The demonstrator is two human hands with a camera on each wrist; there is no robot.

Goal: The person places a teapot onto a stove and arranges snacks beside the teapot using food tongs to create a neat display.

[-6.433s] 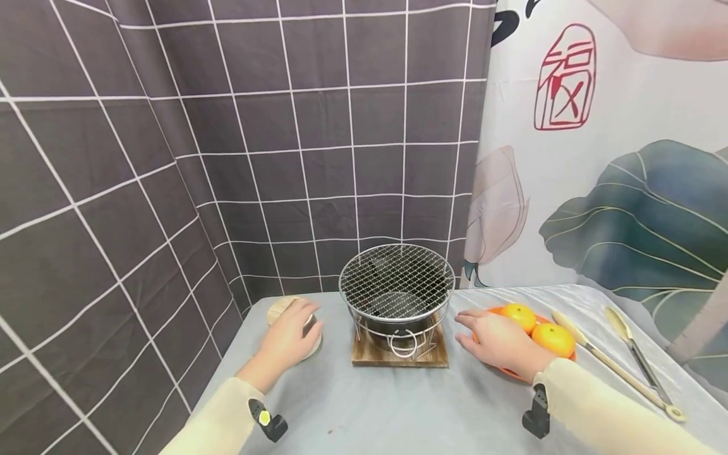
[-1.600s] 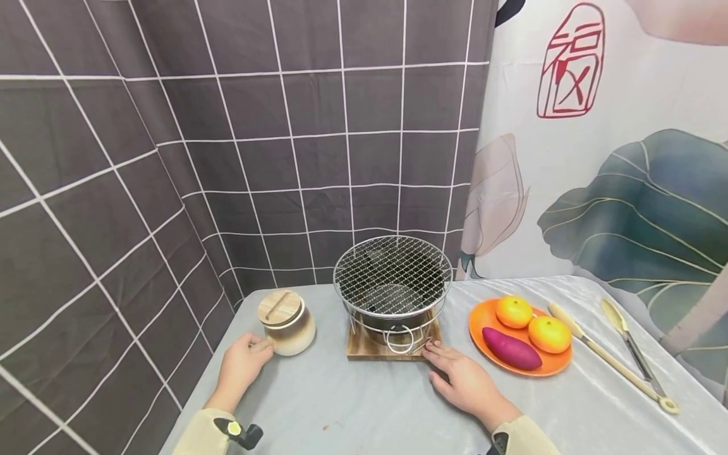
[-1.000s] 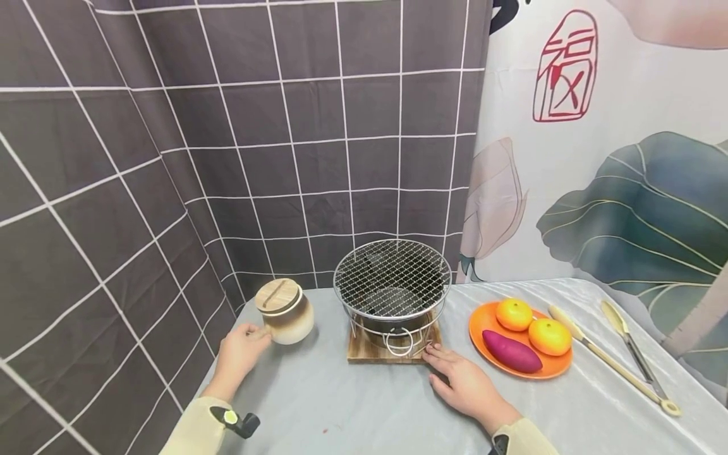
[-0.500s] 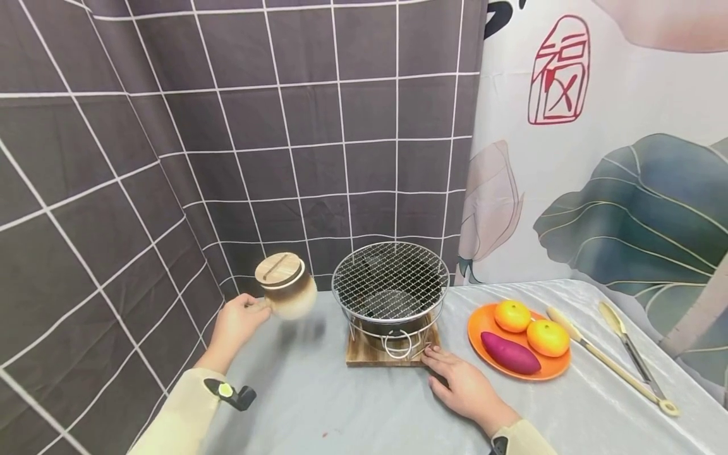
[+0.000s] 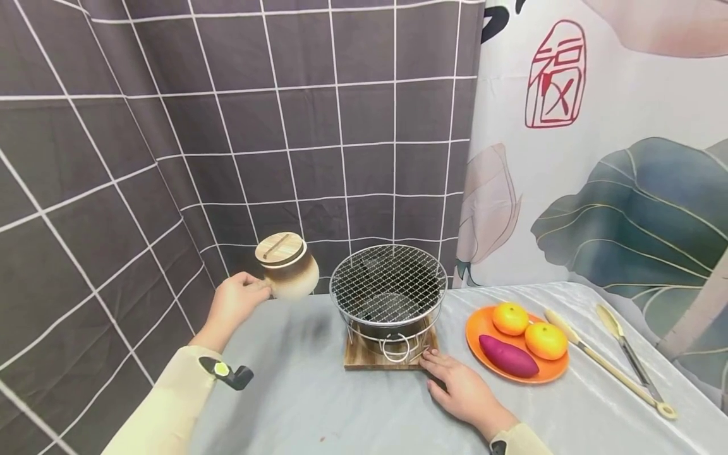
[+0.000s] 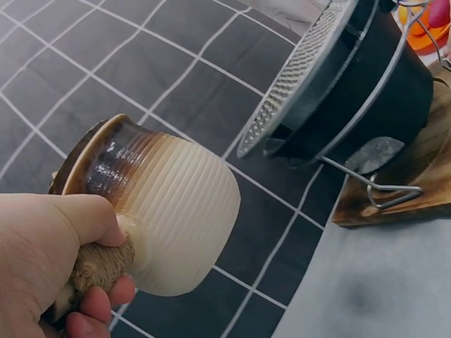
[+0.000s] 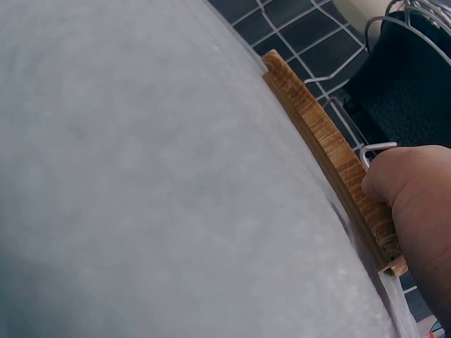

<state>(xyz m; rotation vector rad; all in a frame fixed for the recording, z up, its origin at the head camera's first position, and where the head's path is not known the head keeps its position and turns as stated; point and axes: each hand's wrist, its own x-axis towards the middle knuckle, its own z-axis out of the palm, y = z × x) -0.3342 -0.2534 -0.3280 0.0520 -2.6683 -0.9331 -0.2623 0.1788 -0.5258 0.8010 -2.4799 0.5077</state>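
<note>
My left hand (image 5: 236,303) grips the twine-wrapped handle (image 6: 102,266) of a ceramic teapot (image 5: 292,278). Its body is cream below and brown above, with a round wooden lid (image 5: 280,248). The teapot hangs in the air left of the grill stove, a shadow beneath it on the table. The black stove (image 6: 377,84) carries a round wire mesh (image 5: 389,284) and stands on a square wooden board (image 5: 364,360). Fingers of my right hand (image 5: 463,392) rest on the board's front right corner, near the stove's wire stand (image 7: 377,148).
To the right, an orange plate (image 5: 474,341) bears two oranges (image 5: 546,341) and a purple sweet potato (image 5: 508,356). Tongs (image 5: 631,357) lie beyond it on the pale tablecloth (image 5: 318,404). A dark gridded curtain (image 5: 307,126) hangs behind.
My left hand has taken the teapot by its handle and lifted it off the table. My right hand has moved from over the plate to the wooden board, where it stays.
</note>
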